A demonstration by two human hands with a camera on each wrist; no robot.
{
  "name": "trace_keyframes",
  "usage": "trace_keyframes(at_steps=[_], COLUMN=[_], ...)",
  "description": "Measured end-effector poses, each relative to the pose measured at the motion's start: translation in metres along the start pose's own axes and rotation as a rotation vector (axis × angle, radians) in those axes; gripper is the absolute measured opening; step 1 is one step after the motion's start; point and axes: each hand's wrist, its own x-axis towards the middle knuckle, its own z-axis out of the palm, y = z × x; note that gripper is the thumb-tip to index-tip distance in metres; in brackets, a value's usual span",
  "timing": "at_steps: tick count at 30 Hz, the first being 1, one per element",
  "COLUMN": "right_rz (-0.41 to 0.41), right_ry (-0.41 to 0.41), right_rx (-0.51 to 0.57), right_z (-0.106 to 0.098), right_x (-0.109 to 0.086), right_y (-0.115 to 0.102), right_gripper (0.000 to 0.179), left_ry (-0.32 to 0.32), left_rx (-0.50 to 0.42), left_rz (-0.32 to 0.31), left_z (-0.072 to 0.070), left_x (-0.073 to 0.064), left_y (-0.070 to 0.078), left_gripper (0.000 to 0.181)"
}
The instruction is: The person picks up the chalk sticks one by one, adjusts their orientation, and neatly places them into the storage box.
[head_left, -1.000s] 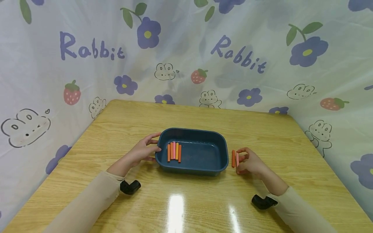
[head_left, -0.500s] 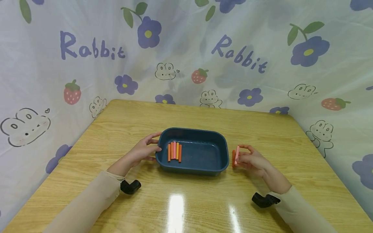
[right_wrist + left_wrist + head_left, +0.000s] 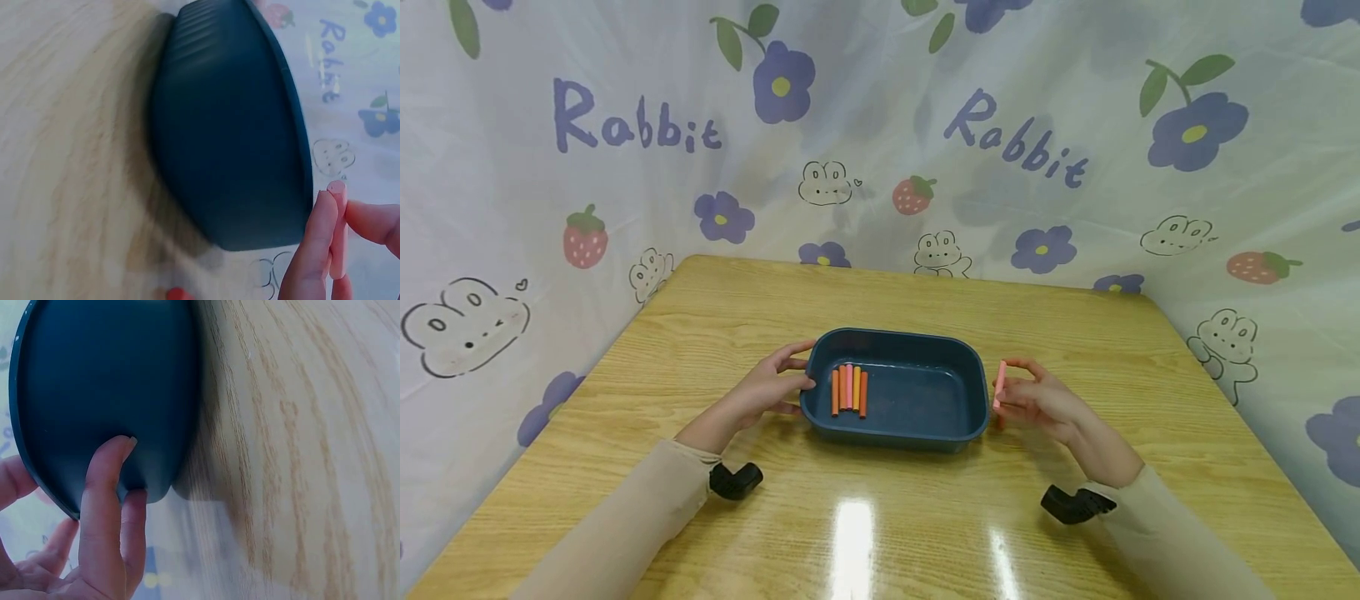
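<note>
A dark blue rectangular box [image 3: 917, 400] stands on the table. At its left end my left hand [image 3: 767, 385] holds the wall. In the left wrist view, fingers [image 3: 100, 512] touch its outer side while another digit reaches over the rim. Inside, at the left, several orange, pink and yellow chalk sticks [image 3: 849, 390] lie side by side. Just off the box's right end, my right hand [image 3: 1047, 406] pinches a pink chalk stick [image 3: 338, 231] between thumb and fingers, raised above the table. Below it lies an orange chalk stick [image 3: 1001, 423], mostly hidden by the hand.
The wooden table [image 3: 925, 517] reaches back to a cloth [image 3: 880, 108] printed with rabbits, flowers and strawberries. A black fitting [image 3: 736, 482] sits at my left cuff, and a similar black fitting [image 3: 1077, 505] at my right one.
My right hand has lifted the pink chalk stick off the table and moved it left and away from me, over the orange stick. The left hand and the box have stayed put.
</note>
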Motion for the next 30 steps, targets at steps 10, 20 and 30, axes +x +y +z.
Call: trace_keyframes(at_steps=[10, 20, 30], right_rz=[0.014, 0.042, 0.102], right_ry=[-0.012, -0.038, -0.014], right_rx=[-0.004, -0.047, -0.008], right_z=[0.018, 0.036, 0.058], right_x=[0.010, 0.022, 0.038], right_y=[-0.012, -0.021, -0.030], right_gripper=[0.055, 0.065, 0.064], left_ry=[-0.003, -0.003, 0.003], left_rx=[-0.002, 0.000, 0.006], left_rz=[0.001, -0.008, -0.013], left_z=[-0.001, 0.000, 0.000], left_x=[0.000, -0.002, -0.001], left_y=[0.000, 0.001, 0.002], left_gripper=[0.064, 0.064, 0.065])
